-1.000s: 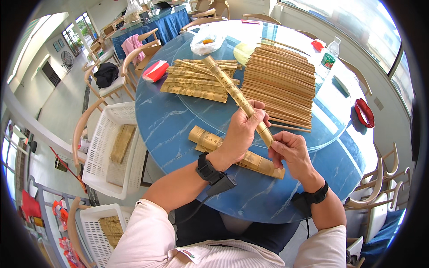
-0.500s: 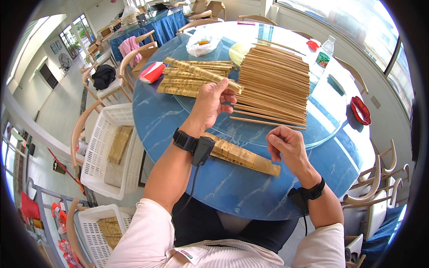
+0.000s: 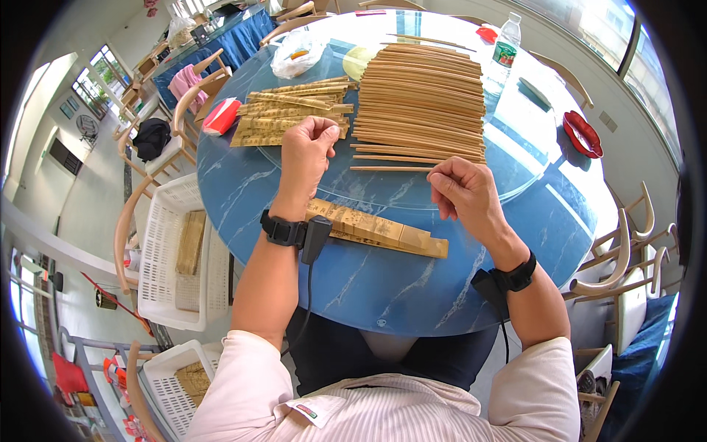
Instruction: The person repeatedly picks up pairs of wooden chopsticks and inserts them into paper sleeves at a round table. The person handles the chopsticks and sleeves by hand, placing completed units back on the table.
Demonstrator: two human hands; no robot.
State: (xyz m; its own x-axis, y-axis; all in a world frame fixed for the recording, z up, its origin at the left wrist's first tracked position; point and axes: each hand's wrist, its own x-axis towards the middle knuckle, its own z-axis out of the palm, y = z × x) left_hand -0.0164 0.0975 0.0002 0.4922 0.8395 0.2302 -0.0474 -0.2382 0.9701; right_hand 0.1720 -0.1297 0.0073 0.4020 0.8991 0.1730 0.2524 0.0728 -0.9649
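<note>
Above the near edge of a pile of gold patterned paper strips (image 3: 265, 132), my left hand (image 3: 305, 151) is closed, thumb against fingertips, with nothing visible in it. One narrow folded strip (image 3: 289, 99) lies on top of the pile. My right hand (image 3: 471, 195) has curled fingers, thumb and forefinger meeting at the nearest thin wooden stick (image 3: 390, 169); its right end is hidden behind them. Beyond that stick, a broad row of similar wooden sticks (image 3: 420, 96) lies side by side. A long gold paper bundle (image 3: 383, 230) rests on the blue table before me, partly behind my left wrist.
The round blue marbled table (image 3: 515, 295) carries a red-and-white packet (image 3: 222, 116), a clear plastic bag (image 3: 298, 53), a water bottle (image 3: 506, 44) and a red dish (image 3: 582, 134). White plastic baskets (image 3: 166, 313) with gold paper stand at left; wooden chairs surround the table.
The gold strip that was in my left hand now lies on the pile. My right hand has moved forward to the nearest stick. The whole view has shifted a little.
</note>
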